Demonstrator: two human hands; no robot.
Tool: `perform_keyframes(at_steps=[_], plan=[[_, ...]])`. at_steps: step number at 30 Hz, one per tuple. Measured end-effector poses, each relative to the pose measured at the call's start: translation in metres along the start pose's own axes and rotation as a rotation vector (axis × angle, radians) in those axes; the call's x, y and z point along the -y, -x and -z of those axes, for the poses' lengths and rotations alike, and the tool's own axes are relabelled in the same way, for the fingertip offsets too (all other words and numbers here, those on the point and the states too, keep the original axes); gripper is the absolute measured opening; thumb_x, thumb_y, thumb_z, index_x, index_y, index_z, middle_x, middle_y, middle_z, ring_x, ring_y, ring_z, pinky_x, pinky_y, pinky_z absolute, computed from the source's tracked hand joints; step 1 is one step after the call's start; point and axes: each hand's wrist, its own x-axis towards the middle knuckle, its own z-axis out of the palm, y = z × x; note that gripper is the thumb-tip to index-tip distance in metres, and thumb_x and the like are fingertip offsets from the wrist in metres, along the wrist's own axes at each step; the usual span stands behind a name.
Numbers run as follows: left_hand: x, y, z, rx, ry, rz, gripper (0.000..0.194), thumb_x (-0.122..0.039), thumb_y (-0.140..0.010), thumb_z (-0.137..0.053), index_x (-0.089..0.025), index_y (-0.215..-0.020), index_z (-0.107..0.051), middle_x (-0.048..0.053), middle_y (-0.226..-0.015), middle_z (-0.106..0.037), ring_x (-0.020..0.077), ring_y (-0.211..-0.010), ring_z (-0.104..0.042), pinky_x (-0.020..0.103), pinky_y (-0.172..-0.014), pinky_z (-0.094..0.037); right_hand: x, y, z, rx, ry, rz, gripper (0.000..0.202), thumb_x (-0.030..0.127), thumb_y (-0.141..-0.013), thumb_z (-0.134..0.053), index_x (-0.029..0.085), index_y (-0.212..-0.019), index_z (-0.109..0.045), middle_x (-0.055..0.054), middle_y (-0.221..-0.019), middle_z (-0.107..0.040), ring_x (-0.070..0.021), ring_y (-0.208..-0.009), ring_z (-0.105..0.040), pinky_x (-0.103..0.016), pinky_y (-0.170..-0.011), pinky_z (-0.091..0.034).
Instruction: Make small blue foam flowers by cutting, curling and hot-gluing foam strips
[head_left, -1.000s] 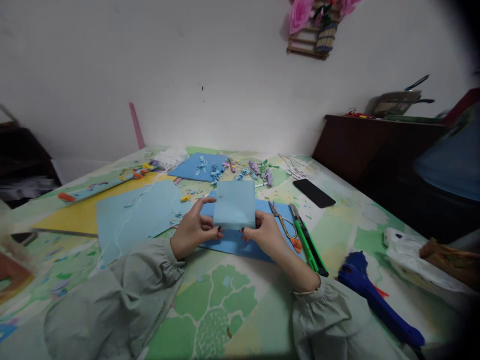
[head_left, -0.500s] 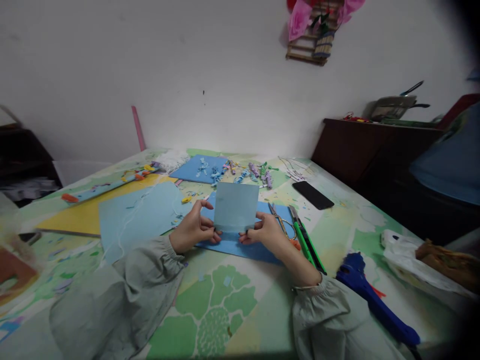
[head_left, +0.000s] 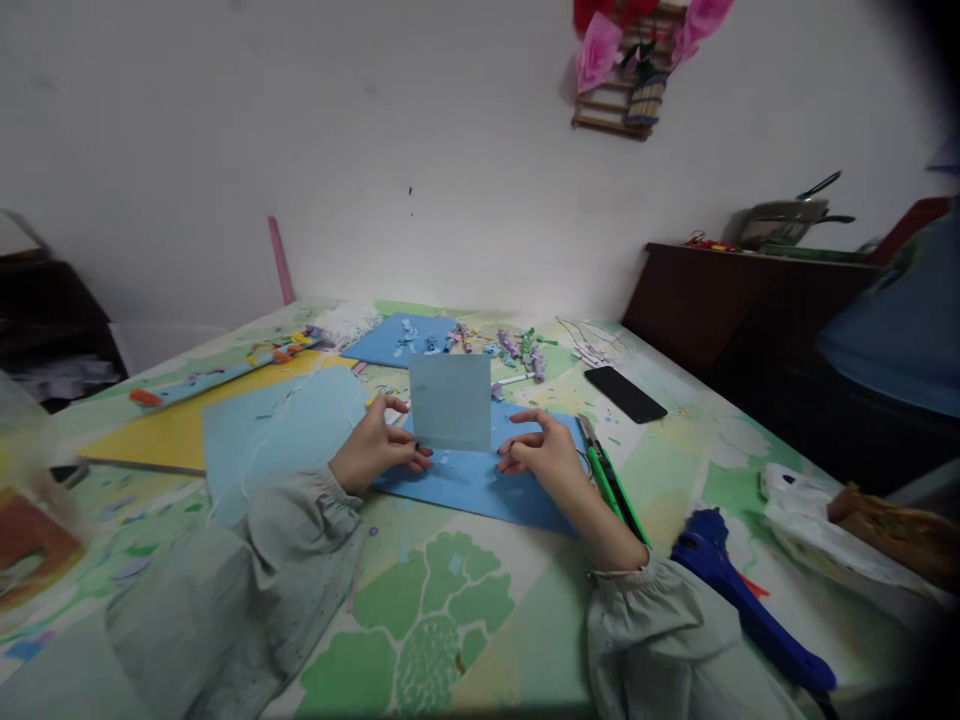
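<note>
A light blue square card (head_left: 451,402) stands upright near the middle, above a darker blue sheet (head_left: 480,488) lying on the table. My left hand (head_left: 381,445) pinches the card's lower left corner between thumb and fingers. To the right of the card is my right hand (head_left: 536,447), its fingers curved and apart, with a gap between it and the card. Small white specks lie on the blue sheet below the card. Scissors are mostly hidden behind my right hand, beside a green cutter (head_left: 611,480).
A black phone (head_left: 625,393) and blue glue gun (head_left: 750,595) lie to the right. Behind are another blue sheet (head_left: 390,338) and curled paper pieces (head_left: 521,350). Pale blue and yellow sheets (head_left: 142,435) lie left. A person in blue (head_left: 900,320) is at far right.
The card has shifted left with my left hand. My right hand has let go of the card's right edge, and its fingers have spread.
</note>
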Motion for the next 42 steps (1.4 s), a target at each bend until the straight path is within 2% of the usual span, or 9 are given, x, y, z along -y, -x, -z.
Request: perform_keyframes(at_steps=[7,12,18,23,25,30,36,40,42], plan=[[0.000,0.005,-0.013,0.052,0.044,0.075,0.049,-0.017,-0.065,-0.065,-0.022,-0.095,-0.026,-0.002,-0.057,-0.067,0.0209,-0.063,-0.069,0.033,-0.060,-0.055,0.000,0.002,-0.010,0.020,0.103,-0.058,0.030,0.032,-0.068,-0.063,0.014,-0.089,-0.051,-0.001,-0.059,-0.065,-0.0113,-0.036,-0.056,-0.020,-0.034,-0.043],[0.005,0.004,-0.013,0.065,0.014,0.073,0.050,-0.020,-0.064,-0.066,-0.022,-0.095,-0.027,-0.002,-0.058,-0.066,0.0208,-0.061,-0.068,0.033,-0.059,-0.055,0.001,0.003,-0.012,0.068,0.071,-0.021,0.018,0.027,-0.063,-0.065,0.015,-0.058,-0.053,-0.001,-0.050,-0.061,-0.0097,-0.037,-0.053,-0.020,-0.036,-0.041],[0.008,0.007,-0.011,0.007,-0.176,-0.166,0.041,-0.022,-0.069,-0.062,-0.021,-0.099,-0.034,0.000,-0.067,-0.068,0.0187,-0.063,-0.067,0.034,-0.062,-0.054,0.000,-0.002,-0.001,-0.095,0.043,0.024,0.023,0.030,-0.065,-0.063,0.017,-0.054,-0.048,0.001,-0.046,-0.057,-0.0069,-0.036,-0.048,-0.017,-0.035,-0.034],[0.000,0.021,-0.029,0.595,-0.604,-0.506,0.049,-0.028,-0.083,-0.049,-0.027,-0.130,-0.037,0.010,-0.128,-0.053,0.0225,-0.120,-0.046,0.041,-0.101,-0.033,-0.001,-0.005,0.005,-0.230,-0.046,0.079,0.023,0.037,-0.069,-0.058,0.017,-0.064,-0.047,0.003,-0.054,-0.056,-0.0055,-0.040,-0.046,-0.017,-0.038,-0.034],[0.003,0.022,-0.032,0.679,-0.853,-0.577,0.050,-0.036,-0.083,-0.049,-0.033,-0.131,-0.038,0.006,-0.139,-0.040,0.0260,-0.130,-0.031,0.048,-0.106,-0.019,-0.001,-0.005,0.006,-0.231,-0.042,0.064,0.025,0.038,-0.068,-0.059,0.018,-0.062,-0.045,0.003,-0.053,-0.053,-0.0055,-0.039,-0.044,-0.017,-0.038,-0.033],[0.024,0.008,-0.013,0.319,-1.251,-0.417,0.056,-0.047,-0.086,-0.036,-0.022,-0.136,-0.032,0.014,-0.142,-0.031,0.0301,-0.132,-0.023,0.057,-0.103,-0.014,-0.005,-0.003,0.001,-0.119,0.081,0.028,0.032,0.043,-0.069,-0.058,0.018,-0.054,-0.043,0.007,-0.041,-0.040,-0.0055,-0.032,-0.035,-0.018,-0.033,-0.024],[0.029,-0.006,0.009,-0.073,-1.170,-0.395,0.037,-0.025,-0.086,-0.034,-0.014,-0.116,-0.053,0.016,-0.123,-0.055,0.0284,-0.122,-0.042,0.049,-0.099,-0.032,-0.005,-0.003,-0.001,-0.053,0.325,0.033,0.030,0.042,-0.072,-0.054,0.017,-0.055,-0.055,0.003,-0.044,-0.049,-0.0103,-0.038,-0.044,-0.022,-0.041,-0.034],[0.017,-0.001,0.001,-0.183,-1.043,-0.462,0.038,-0.028,-0.084,-0.037,-0.013,-0.115,-0.053,0.016,-0.117,-0.058,0.0279,-0.111,-0.051,0.045,-0.096,-0.037,0.010,0.000,0.023,-0.398,0.734,0.171,0.021,0.034,-0.075,-0.052,0.017,-0.078,-0.064,-0.006,-0.068,-0.062,-0.0193,-0.070,-0.057,-0.030,-0.068,-0.041],[0.013,0.004,-0.007,-0.097,-1.010,-0.524,0.040,-0.035,-0.083,-0.043,-0.013,-0.115,-0.053,0.015,-0.117,-0.058,0.0277,-0.112,-0.050,0.043,-0.098,-0.035,0.017,0.003,0.039,-0.642,1.064,0.172,0.024,0.025,-0.078,-0.046,0.016,-0.093,-0.062,-0.012,-0.090,-0.063,-0.0246,-0.089,-0.056,-0.035,-0.078,-0.039]])
